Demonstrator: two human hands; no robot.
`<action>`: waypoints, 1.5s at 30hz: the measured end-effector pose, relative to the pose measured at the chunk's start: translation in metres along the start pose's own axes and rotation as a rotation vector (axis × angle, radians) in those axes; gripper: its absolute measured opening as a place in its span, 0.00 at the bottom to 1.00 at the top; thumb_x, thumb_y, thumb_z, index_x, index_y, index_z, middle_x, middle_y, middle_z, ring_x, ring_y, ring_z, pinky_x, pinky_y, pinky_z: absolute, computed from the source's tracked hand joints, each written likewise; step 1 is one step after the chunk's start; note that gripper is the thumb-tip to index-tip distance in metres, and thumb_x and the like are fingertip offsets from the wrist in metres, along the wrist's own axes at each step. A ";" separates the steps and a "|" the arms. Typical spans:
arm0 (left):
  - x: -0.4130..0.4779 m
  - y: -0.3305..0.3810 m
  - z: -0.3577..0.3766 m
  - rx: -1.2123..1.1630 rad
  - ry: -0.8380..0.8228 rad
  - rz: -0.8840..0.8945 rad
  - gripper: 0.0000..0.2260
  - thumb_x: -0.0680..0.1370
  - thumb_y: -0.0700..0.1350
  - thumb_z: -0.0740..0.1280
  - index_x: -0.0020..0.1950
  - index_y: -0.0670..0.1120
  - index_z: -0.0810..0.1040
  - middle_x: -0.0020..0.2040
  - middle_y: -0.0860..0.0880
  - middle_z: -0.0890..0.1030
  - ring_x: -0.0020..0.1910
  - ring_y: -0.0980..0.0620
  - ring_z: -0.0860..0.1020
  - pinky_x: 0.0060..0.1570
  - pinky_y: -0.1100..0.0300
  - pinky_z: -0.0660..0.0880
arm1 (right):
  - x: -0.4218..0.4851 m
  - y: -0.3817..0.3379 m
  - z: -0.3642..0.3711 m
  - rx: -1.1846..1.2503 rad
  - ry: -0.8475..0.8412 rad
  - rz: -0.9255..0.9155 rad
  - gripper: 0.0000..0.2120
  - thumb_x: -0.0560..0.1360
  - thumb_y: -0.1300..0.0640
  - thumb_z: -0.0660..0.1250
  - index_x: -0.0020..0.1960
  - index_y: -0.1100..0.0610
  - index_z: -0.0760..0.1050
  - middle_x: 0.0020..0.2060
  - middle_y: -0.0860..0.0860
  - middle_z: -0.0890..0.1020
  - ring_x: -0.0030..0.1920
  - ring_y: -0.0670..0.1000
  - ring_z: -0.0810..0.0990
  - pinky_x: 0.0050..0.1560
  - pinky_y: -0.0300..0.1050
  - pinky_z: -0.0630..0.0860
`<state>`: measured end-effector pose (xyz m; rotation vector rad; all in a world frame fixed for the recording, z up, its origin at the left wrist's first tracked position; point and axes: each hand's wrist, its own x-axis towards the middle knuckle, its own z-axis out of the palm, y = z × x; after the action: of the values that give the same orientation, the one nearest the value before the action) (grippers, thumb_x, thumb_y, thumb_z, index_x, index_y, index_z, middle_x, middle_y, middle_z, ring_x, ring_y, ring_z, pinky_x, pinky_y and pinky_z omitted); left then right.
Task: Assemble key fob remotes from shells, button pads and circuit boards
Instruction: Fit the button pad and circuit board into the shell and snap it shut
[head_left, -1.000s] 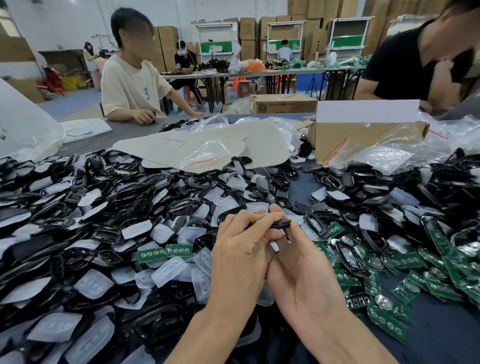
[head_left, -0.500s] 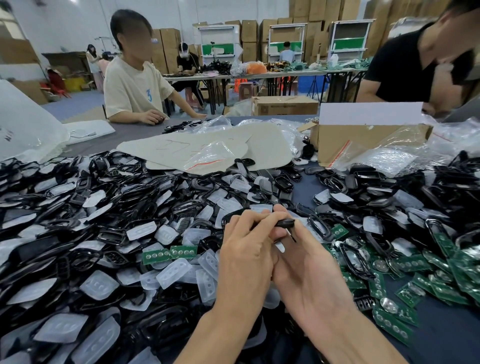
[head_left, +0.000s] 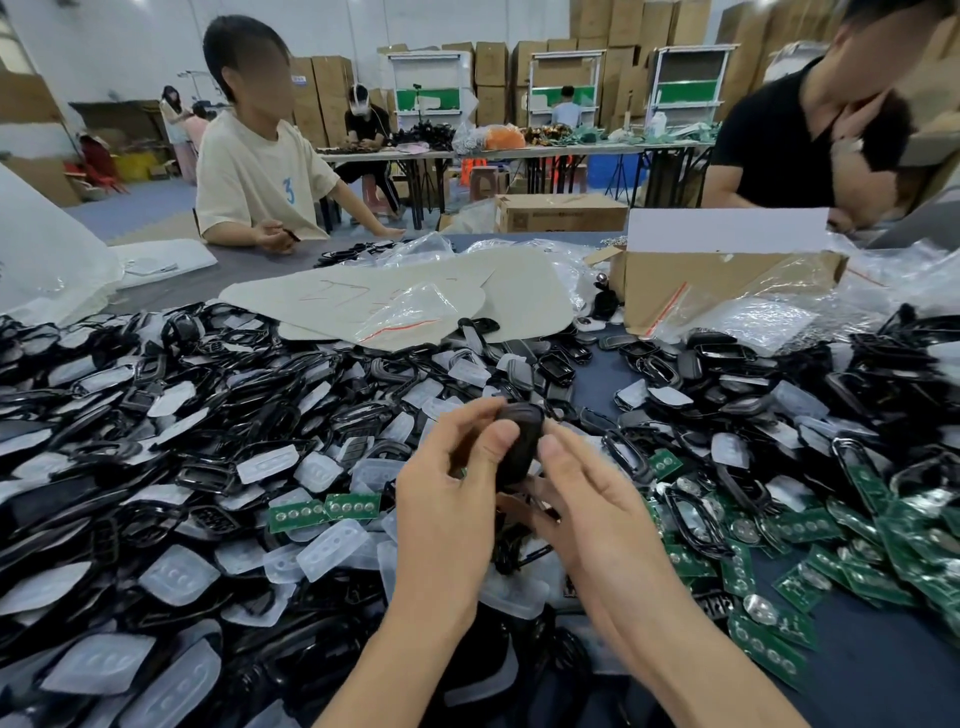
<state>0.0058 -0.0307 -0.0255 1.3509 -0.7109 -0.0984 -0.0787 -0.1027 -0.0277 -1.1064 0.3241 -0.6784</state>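
Cartons (head_left: 491, 78) stand stacked along the back wall of a workshop, with long tables (head_left: 519, 149) in front of them. On my feed the worktop (head_left: 597, 382) is dark blue-grey and mostly buried. At its far left edge sits a person in cream (head_left: 254, 171), and pale cardboard sheets (head_left: 363, 301) lie flat in the middle distance.

Glossy black shells (head_left: 156, 415) are heaped over the left half, with translucent white pads (head_left: 179, 574) scattered through and over them. Two green boards (head_left: 322, 512) lie side by side on that heap, just left of the left hand (head_left: 441, 525). That hand grips the fob (head_left: 519, 447), thumb curled onto its near face and fingers wrapped behind its upper end.

The fob is held above the pile at the centre of the view, between both hands. It is a black oval body with a dull sheen, and I cannot make out any buttons on it. Its long axis runs nearly upright in the picture, the upper end pointing away from me and leaning slightly right.

The right hand (head_left: 597, 519) pinches the fob's right edge with the thumb, fingers curled under its lower end. Right of the hands, more boards spread among shells. An open cardboard box (head_left: 717, 280) stands at the far right, with a person in black (head_left: 779, 140) behind it.
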 end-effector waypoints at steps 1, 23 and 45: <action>0.001 0.001 -0.001 -0.062 0.013 -0.048 0.05 0.79 0.44 0.70 0.50 0.55 0.82 0.46 0.56 0.85 0.47 0.59 0.83 0.46 0.68 0.76 | 0.001 0.001 -0.001 -0.063 0.000 -0.020 0.15 0.75 0.48 0.66 0.59 0.46 0.84 0.55 0.52 0.86 0.53 0.53 0.85 0.52 0.46 0.82; -0.005 -0.009 -0.007 0.561 -0.163 0.405 0.16 0.81 0.43 0.60 0.67 0.51 0.79 0.56 0.55 0.83 0.48 0.58 0.81 0.46 0.60 0.79 | -0.003 0.001 0.000 0.044 0.025 -0.048 0.19 0.72 0.41 0.68 0.61 0.43 0.82 0.60 0.45 0.84 0.62 0.45 0.82 0.59 0.42 0.79; 0.000 -0.015 0.005 0.434 -0.005 0.431 0.14 0.76 0.38 0.66 0.53 0.56 0.82 0.45 0.59 0.79 0.44 0.54 0.82 0.43 0.54 0.80 | -0.008 0.003 0.021 0.359 0.153 0.029 0.25 0.72 0.47 0.65 0.66 0.57 0.78 0.58 0.54 0.85 0.60 0.49 0.83 0.54 0.36 0.80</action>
<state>0.0077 -0.0384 -0.0388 1.5725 -1.0528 0.4185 -0.0720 -0.0823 -0.0223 -0.7089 0.3324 -0.7631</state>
